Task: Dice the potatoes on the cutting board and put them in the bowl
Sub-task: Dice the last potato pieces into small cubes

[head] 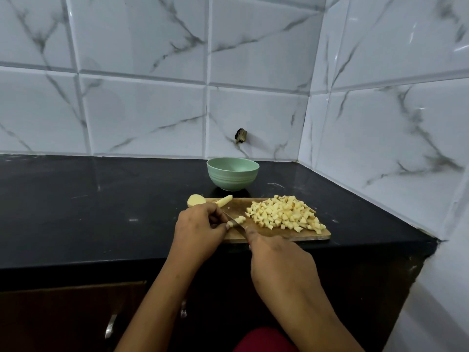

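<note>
Now I log: left hand [200, 229] pinches a potato strip [238, 220] at its fingertips; right hand [276, 260] grips the knife [229, 216], blade on that strip. Diced potato pile [284, 214] beyond right hand on cutting board [238, 207]; green bowl [232, 174] farther beyond

1. A knife [229, 216] is gripped by the right hand [276, 260], its blade across a potato strip [239, 220] pinched by the left hand [200, 229].
2. Diced potato [284, 215] is piled on the cutting board's [237, 206] right part.
3. A green bowl [232, 174] is set on the bench [101, 199] behind it.
</note>
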